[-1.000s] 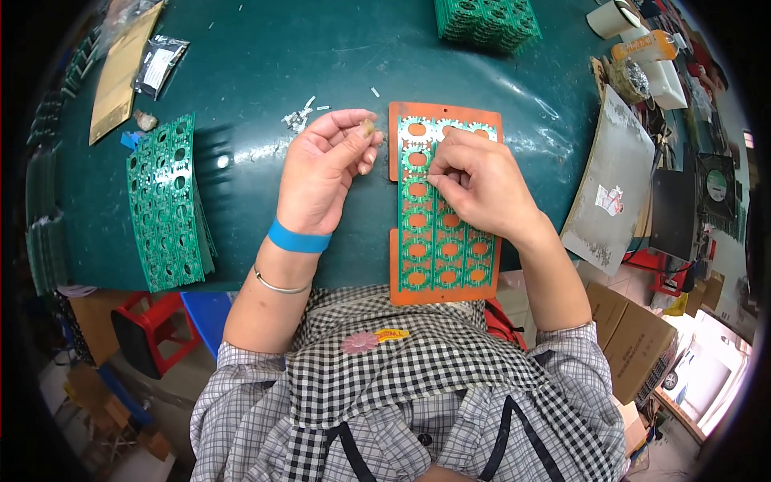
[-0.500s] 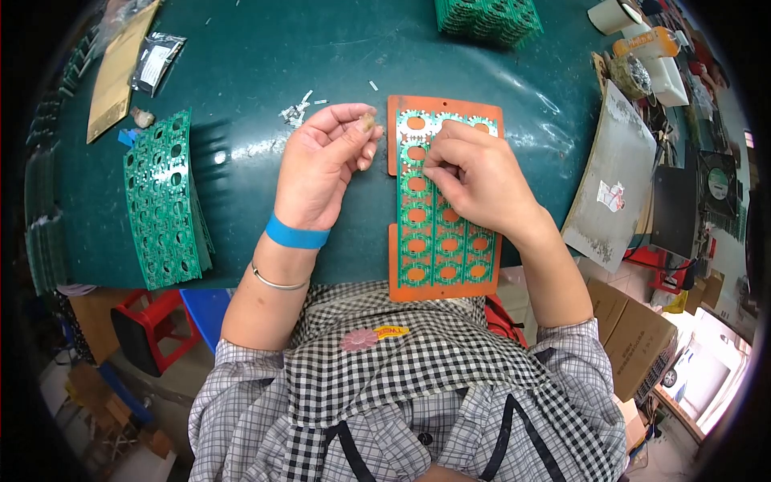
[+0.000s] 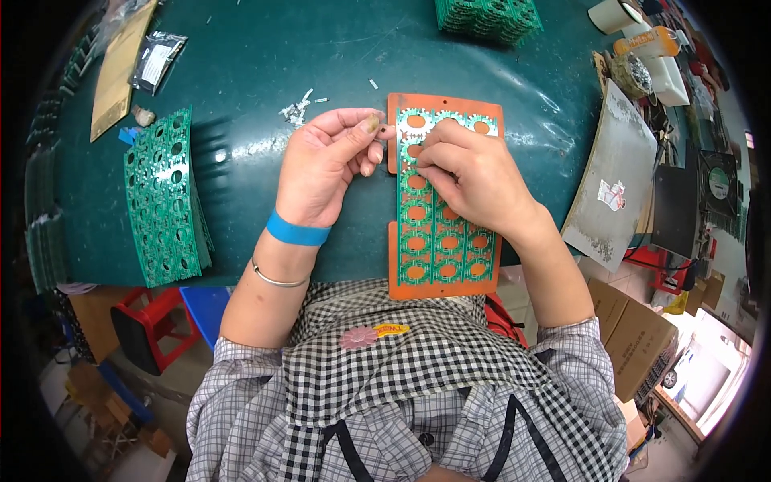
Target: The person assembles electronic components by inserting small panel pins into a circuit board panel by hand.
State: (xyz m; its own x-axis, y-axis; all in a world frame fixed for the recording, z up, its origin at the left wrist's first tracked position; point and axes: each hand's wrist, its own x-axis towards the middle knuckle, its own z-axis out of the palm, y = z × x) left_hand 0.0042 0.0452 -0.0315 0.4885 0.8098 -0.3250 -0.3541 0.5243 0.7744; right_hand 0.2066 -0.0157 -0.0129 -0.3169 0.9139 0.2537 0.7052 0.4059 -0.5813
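A green circuit board panel (image 3: pixel 417 228) with rows of round cutouts lies on an orange backing plate (image 3: pixel 393 273) at the table's near edge. Over the panel's upper part is my right hand (image 3: pixel 474 173), its thumb and fingertips pinched close to the left column; whatever they hold is too small to make out. My left hand (image 3: pixel 325 165) hovers just left of the plate, thumb pressed to the index finger. Something tiny may sit in that pinch, but I cannot tell what. Beyond the left hand lies a scatter of small pale strips (image 3: pixel 298 109).
A curved stack of green panels (image 3: pixel 165 205) stands at the left, another stack (image 3: pixel 490 18) at the far edge. A silver packet (image 3: pixel 157 63) lies beside a long tan board (image 3: pixel 120 68). On the right are a grey sheet (image 3: pixel 610 177) and an orange bottle (image 3: pixel 646 42).
My right hand has shifted slightly left and up over the panel. My left hand stays nearly in place, a touch further right.
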